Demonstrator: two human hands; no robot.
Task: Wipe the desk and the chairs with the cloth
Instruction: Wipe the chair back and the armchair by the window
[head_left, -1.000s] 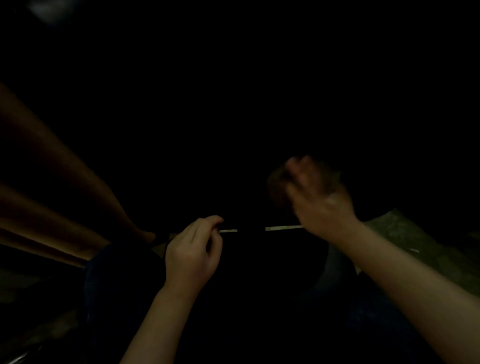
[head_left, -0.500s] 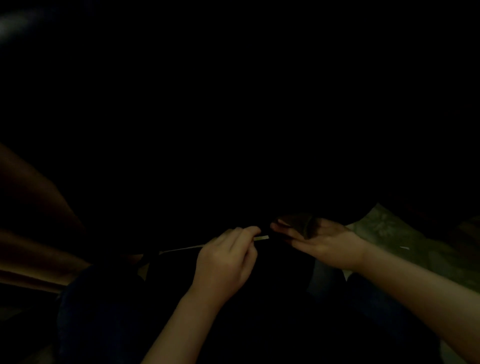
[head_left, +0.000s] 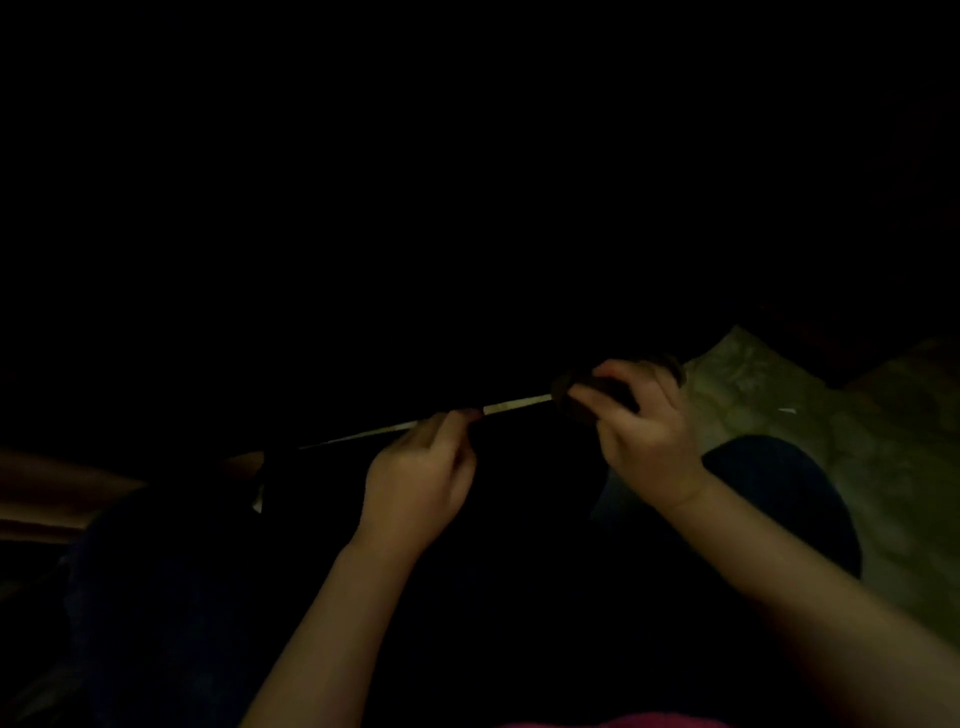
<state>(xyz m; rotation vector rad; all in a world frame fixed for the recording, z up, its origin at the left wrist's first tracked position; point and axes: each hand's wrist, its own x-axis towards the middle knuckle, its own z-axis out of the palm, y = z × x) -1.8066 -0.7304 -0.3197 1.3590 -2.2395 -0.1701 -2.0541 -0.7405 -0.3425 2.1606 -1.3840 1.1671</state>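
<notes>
The scene is very dark. My right hand (head_left: 644, 447) grips a dark bunched cloth (head_left: 592, 397) and holds it against the right end of a thin pale edge (head_left: 514, 404). That edge belongs to a dark flat thing whose shape is lost in shadow, and it slants down to the left. My left hand (head_left: 421, 478) has curled fingers, and its fingertips pinch the same pale edge left of the cloth. No desk or chair can be made out.
A greenish patterned surface (head_left: 769, 405) lies at the right. Dark blue trouser legs (head_left: 779, 483) are below my hands. Brown wooden bars (head_left: 47, 483) show at the far left. Everything above is black.
My right hand came down from a raised position and now holds the cloth at the pale edge. My left hand shifted right along that edge.
</notes>
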